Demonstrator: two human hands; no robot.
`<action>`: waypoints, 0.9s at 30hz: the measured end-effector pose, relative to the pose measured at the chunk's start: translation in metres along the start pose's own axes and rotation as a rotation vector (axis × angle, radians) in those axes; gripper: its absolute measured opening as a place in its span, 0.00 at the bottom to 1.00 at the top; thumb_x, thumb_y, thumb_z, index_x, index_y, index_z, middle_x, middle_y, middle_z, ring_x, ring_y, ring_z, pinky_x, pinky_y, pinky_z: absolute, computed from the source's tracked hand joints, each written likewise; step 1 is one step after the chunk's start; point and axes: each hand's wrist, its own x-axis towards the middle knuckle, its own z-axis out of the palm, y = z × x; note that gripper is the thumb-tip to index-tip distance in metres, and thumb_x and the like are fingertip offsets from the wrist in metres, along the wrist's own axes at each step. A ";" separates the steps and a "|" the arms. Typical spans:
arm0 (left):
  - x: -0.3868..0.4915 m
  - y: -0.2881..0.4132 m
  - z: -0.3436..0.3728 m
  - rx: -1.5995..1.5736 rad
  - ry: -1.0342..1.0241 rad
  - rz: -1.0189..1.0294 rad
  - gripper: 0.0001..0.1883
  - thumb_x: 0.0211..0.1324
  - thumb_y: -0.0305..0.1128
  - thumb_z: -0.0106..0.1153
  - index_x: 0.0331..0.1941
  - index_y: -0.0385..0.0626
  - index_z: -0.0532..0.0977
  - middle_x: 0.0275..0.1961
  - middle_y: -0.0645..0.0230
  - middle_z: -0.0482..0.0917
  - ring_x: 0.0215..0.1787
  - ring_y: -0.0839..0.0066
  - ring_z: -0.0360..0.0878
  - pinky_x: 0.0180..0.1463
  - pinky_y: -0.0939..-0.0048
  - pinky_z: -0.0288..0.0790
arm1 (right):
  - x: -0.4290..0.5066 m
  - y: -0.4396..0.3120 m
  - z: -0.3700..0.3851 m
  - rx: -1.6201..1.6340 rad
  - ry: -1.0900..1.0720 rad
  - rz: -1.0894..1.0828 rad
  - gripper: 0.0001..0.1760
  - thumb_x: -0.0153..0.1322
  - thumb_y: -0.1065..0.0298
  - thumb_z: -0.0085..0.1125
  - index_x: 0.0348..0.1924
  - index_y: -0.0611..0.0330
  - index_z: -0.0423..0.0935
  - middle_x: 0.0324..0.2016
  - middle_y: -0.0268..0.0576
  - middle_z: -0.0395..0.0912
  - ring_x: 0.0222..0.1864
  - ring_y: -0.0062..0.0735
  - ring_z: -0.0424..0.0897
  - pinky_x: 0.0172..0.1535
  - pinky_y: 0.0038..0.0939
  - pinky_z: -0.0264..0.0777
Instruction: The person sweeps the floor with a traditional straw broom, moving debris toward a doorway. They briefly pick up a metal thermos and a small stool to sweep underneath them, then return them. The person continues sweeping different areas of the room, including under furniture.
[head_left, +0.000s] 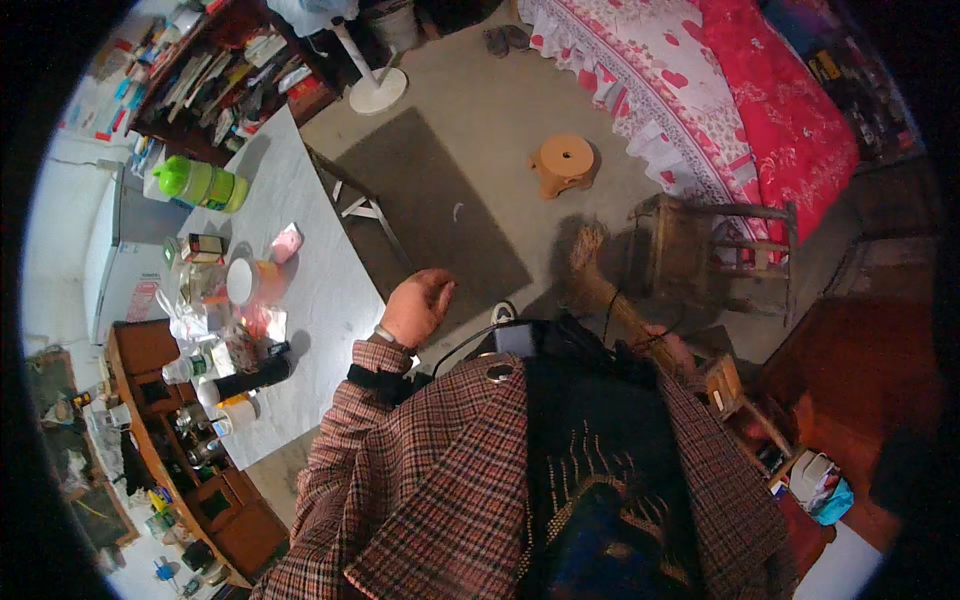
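My left hand (418, 306) hangs beside the right edge of the grey-topped table (330, 292). Its fingers curl loosely inward and nothing shows in them; a bracelet circles the wrist and a black strap wraps the plaid sleeve. On the other side of my body, my right hand (670, 346) grips a straw broom (589, 259) by its handle. The bristles point down and forward, close to the floor, left of a wooden chair (675, 240). Clothing and the broom partly cover the right hand. A white-toed shoe (503, 312) shows below me.
A round tan stool (568, 159) stands ahead on the concrete floor. Beyond the chair is a bed with a ruffled cover (637, 82). The table bears a green bottle (202, 186), an orange tub (255, 281) and several packages. A white stand base (378, 90) is farther off.
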 end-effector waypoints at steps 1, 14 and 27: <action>0.006 0.000 -0.002 0.004 0.004 -0.024 0.11 0.60 0.32 0.54 0.43 0.39 0.77 0.40 0.51 0.80 0.41 0.55 0.79 0.43 0.64 0.73 | 0.008 -0.009 0.000 0.065 -0.086 -0.056 0.15 0.72 0.58 0.53 0.39 0.62 0.74 0.27 0.40 0.78 0.26 0.26 0.76 0.31 0.26 0.74; 0.086 0.061 0.032 -0.020 0.243 -0.316 0.10 0.58 0.32 0.53 0.40 0.40 0.77 0.40 0.54 0.80 0.44 0.54 0.78 0.47 0.61 0.72 | 0.168 -0.198 -0.044 0.441 -0.410 0.272 0.16 0.71 0.62 0.51 0.46 0.63 0.66 0.27 0.38 0.71 0.27 0.26 0.74 0.31 0.25 0.75; 0.095 0.111 0.045 0.012 0.392 -0.583 0.10 0.59 0.33 0.55 0.40 0.40 0.79 0.39 0.53 0.81 0.40 0.57 0.81 0.43 0.65 0.73 | 0.255 -0.308 -0.020 -0.302 -0.470 0.132 0.16 0.72 0.52 0.51 0.40 0.56 0.75 0.29 0.36 0.77 0.30 0.26 0.77 0.34 0.26 0.70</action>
